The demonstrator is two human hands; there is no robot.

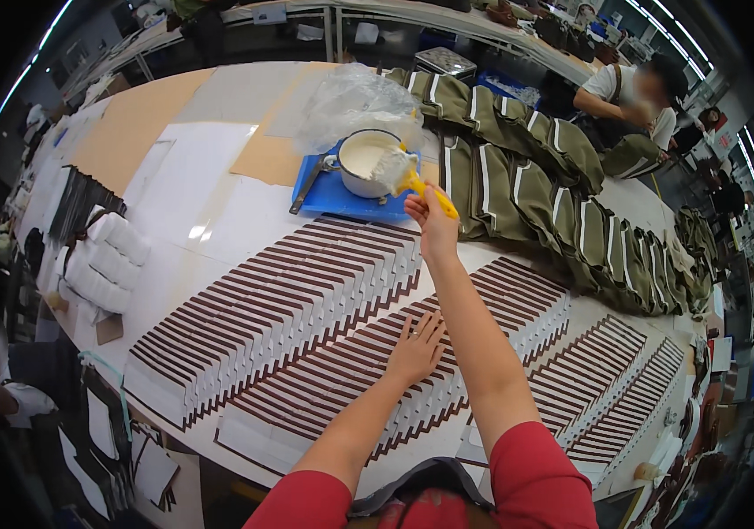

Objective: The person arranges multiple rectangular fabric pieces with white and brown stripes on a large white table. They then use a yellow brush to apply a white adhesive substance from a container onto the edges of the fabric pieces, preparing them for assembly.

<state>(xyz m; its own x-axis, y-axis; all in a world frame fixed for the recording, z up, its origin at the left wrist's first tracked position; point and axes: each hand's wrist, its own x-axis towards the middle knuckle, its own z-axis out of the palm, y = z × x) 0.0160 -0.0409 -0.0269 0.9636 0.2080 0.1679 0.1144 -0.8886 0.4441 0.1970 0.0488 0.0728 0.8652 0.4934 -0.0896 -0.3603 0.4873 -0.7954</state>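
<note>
The right hand [434, 227] grasps a yellow-handled brush [410, 182], its white-coated head at the rim of a pot [363, 187]; the left hand [417, 354], ungripping, rests spread on overlapping brown-edged pieces [324, 388] toward the table's [218, 256] near edge. The pot stands on a blue tray [350, 206] toward the far edge, left of green pieces [531, 204].

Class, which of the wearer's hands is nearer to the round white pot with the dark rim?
Right. The right hand, holding a yellow-handled brush, is just right of the pot; the left hand is farther, over overlapping brown-edged white pieces.
</note>
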